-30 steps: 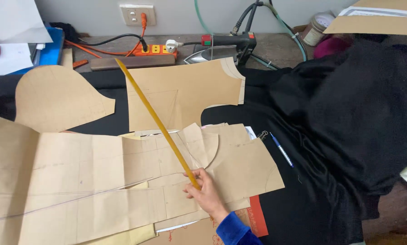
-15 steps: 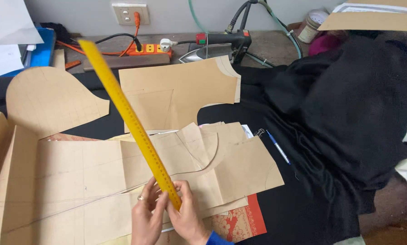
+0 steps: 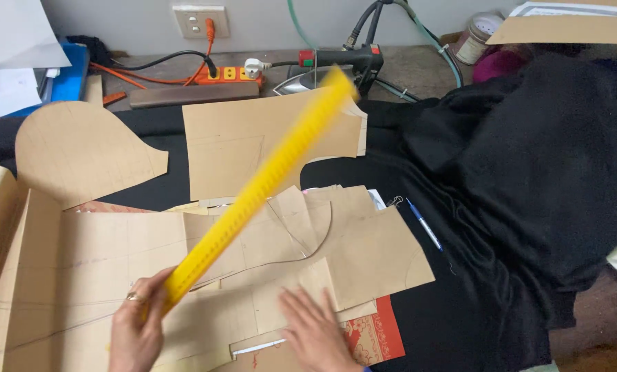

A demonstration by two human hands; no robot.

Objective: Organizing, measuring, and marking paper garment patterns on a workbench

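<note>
Black cloth covers the counter (image 3: 363,172), which backs onto a grey wall carrying a white socket plate (image 3: 200,21). At far left lie white paper sheets (image 3: 9,62) and a blue folder (image 3: 67,72). A rounded brown paper pattern piece (image 3: 81,151) rests flat on the cloth; beside it lies a squarer brown paper pattern piece (image 3: 246,145) with a curved notch at its upper right. Behind these sit an orange power strip (image 3: 236,72) and a grey steam iron (image 3: 305,81). Near the front edge, large overlapping brown paper pattern sheets (image 3: 81,275) spread across the counter. The left hand (image 3: 138,331), a ring on one finger, is closed around the lower end of a long yellow ruler (image 3: 267,179), which slants up to the right above the sheets and is motion-blurred. The right hand (image 3: 317,332) lies open, palm down, fingers spread on the sheets. A red printed paper (image 3: 381,334) shows beneath them. Further right, a blue pen (image 3: 424,224) lies on the cloth, next to a heaped black fabric (image 3: 529,172).
</note>
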